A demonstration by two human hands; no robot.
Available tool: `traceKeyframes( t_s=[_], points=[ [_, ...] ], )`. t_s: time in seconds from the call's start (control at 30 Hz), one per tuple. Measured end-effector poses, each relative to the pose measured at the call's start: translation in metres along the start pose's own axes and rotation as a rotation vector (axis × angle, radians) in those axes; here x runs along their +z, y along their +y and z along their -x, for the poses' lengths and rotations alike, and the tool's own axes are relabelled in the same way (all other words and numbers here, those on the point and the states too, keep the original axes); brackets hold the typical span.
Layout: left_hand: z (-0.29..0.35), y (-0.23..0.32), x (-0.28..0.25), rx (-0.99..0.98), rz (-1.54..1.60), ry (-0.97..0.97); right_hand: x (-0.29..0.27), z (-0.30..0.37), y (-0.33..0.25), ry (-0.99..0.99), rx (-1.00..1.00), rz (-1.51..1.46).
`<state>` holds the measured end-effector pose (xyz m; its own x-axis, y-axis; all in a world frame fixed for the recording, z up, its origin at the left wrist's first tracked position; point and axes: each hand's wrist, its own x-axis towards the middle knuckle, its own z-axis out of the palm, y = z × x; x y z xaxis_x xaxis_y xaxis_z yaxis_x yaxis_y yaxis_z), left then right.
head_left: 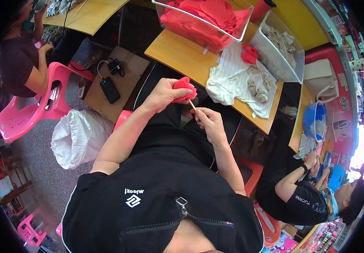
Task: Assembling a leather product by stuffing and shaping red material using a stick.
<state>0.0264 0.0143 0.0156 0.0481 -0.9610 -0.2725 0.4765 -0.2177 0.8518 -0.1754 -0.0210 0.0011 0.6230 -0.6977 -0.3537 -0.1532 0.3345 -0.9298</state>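
Note:
Above my lap, my left hand [163, 95] is closed around a soft red petal-like bundle [183, 87]; whether it is one piece or several layers I cannot tell. A thin pale wooden stick [192, 104] meets its lower edge. The stick's other end is pinched between thumb and fingers of my right hand [209, 122], which is slightly lower and to the right. Beyond my hands, a white shirt-like cloth [226, 80] lies on the yellow wooden table [175, 50], with a crumpled beige cloth [258, 84] and a small red piece [249, 54] on it.
At the back stand a clear bin of red pieces [165, 19] and a clear bin of pale cloths [298, 69]. A white woven sack [78, 137] and pink chair [24, 116] are at left. A power bank [110, 90] lies on cardboard [127, 63]. People sit left and right.

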Motion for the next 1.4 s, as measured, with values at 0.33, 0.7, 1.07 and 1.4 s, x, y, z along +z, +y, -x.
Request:
traceKeyframes(
  t_s=[0.33,0.7,1.07,1.4],
  points=[
    [0.001,0.003,-0.004,-0.063,0.015,-0.055,-0.010,-0.001,-0.006,-0.061,0.014,0.065],
    [0.000,0.001,-0.005,0.003,-0.013,0.000,0.005,-0.020,0.006,-0.054,-0.015,-0.080],
    [-0.006,0.005,-0.028,0.251,0.132,0.109,0.022,-0.039,-0.021,-0.038,-0.042,0.080],
    [0.000,0.014,-0.031,0.315,0.403,0.092,0.056,-0.045,-0.002,-0.087,0.014,-0.483]
  ],
)
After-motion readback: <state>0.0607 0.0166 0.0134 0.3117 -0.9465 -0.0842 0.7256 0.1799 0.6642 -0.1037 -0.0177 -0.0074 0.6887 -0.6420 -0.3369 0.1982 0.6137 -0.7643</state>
